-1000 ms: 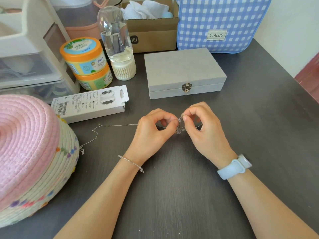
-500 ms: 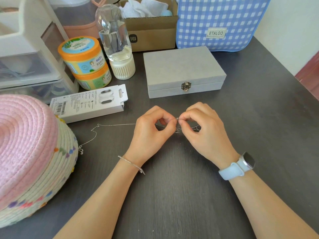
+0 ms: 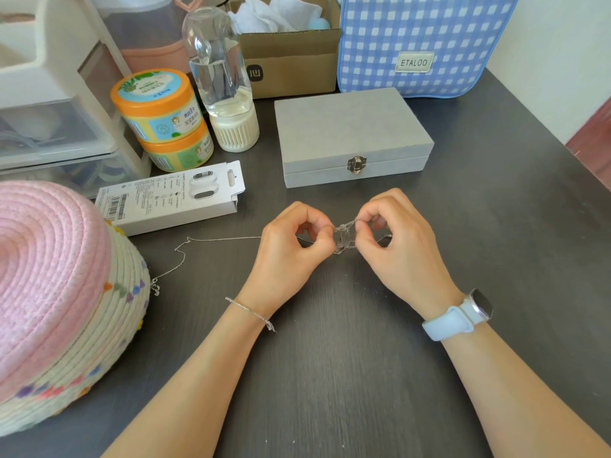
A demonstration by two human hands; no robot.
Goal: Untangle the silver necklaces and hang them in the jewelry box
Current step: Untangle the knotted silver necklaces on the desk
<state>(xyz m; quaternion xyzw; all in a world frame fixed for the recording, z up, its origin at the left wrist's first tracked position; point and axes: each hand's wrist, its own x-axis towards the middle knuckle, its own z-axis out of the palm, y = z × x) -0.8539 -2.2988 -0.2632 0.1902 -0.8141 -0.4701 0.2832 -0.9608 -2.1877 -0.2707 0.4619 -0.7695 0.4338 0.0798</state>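
Note:
A knot of thin silver necklaces (image 3: 344,236) hangs between my two hands just above the dark table. My left hand (image 3: 291,249) pinches the left side of the tangle with thumb and forefinger. My right hand (image 3: 396,239) pinches the right side the same way. One loose chain end (image 3: 205,241) trails left across the table toward the basket. The grey velvet jewelry box (image 3: 350,127) stands behind my hands, lid down and clasp fastened.
A pink-lidded woven basket (image 3: 56,292) fills the left. A white product box (image 3: 172,200), two stacked orange jars (image 3: 162,110), a clear bottle (image 3: 221,81), a cardboard box (image 3: 291,61) and a blue gingham bag (image 3: 420,38) line the back. Plastic drawers (image 3: 49,120) stand far left.
My hands have shifted slightly while working the tangle; the fingertips have drawn a little apart, spreading the knot between them. The trailing chain and the box have not moved.

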